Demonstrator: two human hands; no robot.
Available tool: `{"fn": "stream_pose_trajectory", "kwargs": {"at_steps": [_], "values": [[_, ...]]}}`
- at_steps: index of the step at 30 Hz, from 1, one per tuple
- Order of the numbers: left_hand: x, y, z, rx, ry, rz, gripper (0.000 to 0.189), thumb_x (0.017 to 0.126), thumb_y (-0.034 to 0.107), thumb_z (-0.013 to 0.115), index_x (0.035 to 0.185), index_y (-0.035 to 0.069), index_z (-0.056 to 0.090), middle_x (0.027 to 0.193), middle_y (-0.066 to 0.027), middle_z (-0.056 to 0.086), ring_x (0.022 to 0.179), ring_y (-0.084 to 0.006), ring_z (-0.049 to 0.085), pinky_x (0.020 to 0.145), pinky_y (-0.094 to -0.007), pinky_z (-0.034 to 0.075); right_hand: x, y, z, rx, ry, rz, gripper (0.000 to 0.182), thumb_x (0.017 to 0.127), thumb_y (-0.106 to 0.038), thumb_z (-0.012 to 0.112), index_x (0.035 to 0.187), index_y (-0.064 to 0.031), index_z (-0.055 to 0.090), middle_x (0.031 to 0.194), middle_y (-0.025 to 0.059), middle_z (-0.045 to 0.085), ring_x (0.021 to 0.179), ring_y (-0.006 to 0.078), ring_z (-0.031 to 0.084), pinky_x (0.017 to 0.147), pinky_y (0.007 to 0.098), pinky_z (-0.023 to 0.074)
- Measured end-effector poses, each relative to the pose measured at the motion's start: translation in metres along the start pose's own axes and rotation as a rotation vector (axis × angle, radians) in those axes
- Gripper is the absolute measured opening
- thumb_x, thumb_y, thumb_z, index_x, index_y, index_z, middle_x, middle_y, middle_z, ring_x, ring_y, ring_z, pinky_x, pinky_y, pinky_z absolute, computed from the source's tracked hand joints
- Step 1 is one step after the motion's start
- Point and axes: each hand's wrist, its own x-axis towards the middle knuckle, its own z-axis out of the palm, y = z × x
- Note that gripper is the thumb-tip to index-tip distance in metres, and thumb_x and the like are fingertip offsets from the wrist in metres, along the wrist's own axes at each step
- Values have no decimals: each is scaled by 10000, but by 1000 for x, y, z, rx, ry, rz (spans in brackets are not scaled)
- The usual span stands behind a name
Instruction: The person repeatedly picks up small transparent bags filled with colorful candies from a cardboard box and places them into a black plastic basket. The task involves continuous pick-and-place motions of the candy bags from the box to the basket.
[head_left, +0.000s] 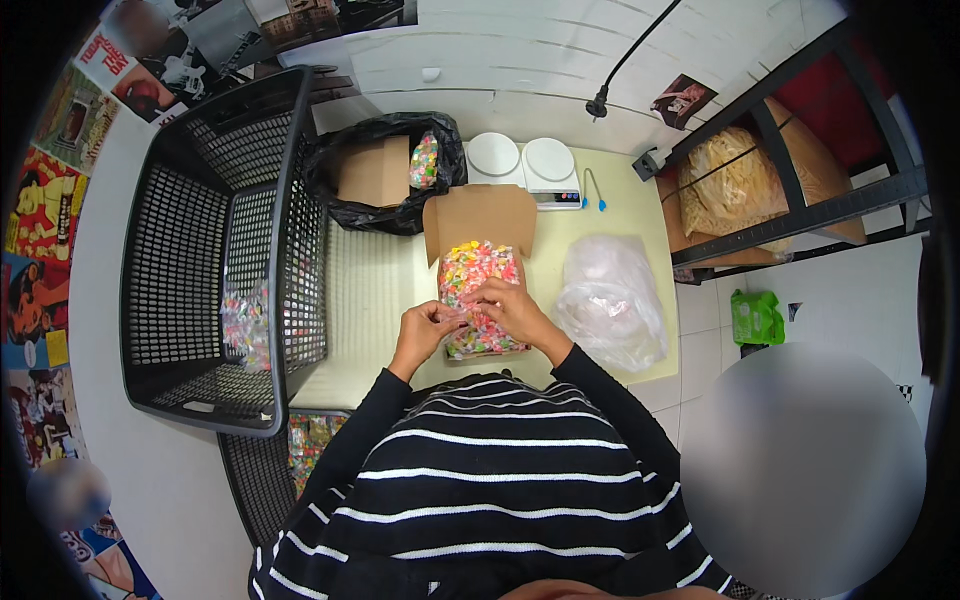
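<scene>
An open cardboard box (480, 217) full of small wrapped candies (478, 262) stands on the pale table in front of me, its lid folded back. Over the box's left part, my left hand (427, 330) pinches a clear plastic piece, perhaps a bag (459, 319), between thumb and fingers. My right hand (514, 311) has its fingertips on the same clear plastic, above the candies. What the plastic contains is hard to tell. A pile of clear plastic bags (611, 304) lies right of the box.
A black plastic crate (281, 247) with filled bags (246, 326) stands left, another crate (251, 480) below it. Behind are a black-lined container (341, 214) holding cardboard and a candy bag (424, 161), two white scales (551, 169) and a blue-tipped tie (592, 191). A metal shelf (795, 214) stands right.
</scene>
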Motion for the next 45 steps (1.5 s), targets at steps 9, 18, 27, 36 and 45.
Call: {"fn": "stream_pose_trajectory", "kwargs": {"at_steps": [9, 18, 27, 36, 45], "values": [[-9, 11, 0, 127, -185, -21, 151, 746, 46, 741, 862, -26, 679, 742, -31, 663, 644, -59, 554, 595, -221, 462, -12, -5, 2, -110, -155, -67, 125, 790, -48, 604, 912, -20, 600, 883, 119, 583, 878, 308, 573, 776, 378, 458], [-17, -9, 0, -421, -348, -297, 200, 819, 3, 648, 999, -85, 647, 868, -101, 682, 762, -118, 641, 703, -224, 515, -28, 6, 12, 17, -363, 3, 186, 798, -124, 664, 971, -57, 650, 965, 90, 547, 973, 242, 525, 852, 320, 423], [-13, -13, 2, -486, -332, -348, 208, 867, 12, 580, 1043, -85, 632, 906, -103, 677, 790, -124, 642, 722, -229, 516, -32, 24, 25, 93, -157, 99, 178, 741, -74, 716, 913, -56, 673, 981, 68, 529, 973, 219, 517, 851, 312, 431], [4, -25, -4, -408, -145, -252, 206, 888, 1, 539, 1050, -77, 638, 935, -91, 675, 798, -103, 616, 733, -217, 499, 21, 45, 9, 105, -82, 192, 73, 803, -58, 596, 845, -60, 655, 934, 80, 570, 949, 221, 554, 814, 313, 454], [6, -12, -13, -537, -58, -324, 257, 897, -12, 507, 1130, -57, 604, 1011, -79, 654, 840, -98, 603, 736, -214, 493, 64, 93, 25, -695, 178, 87, 124, 784, -128, 618, 883, -56, 635, 953, 105, 562, 979, 281, 533, 848, 435, 424]]}}
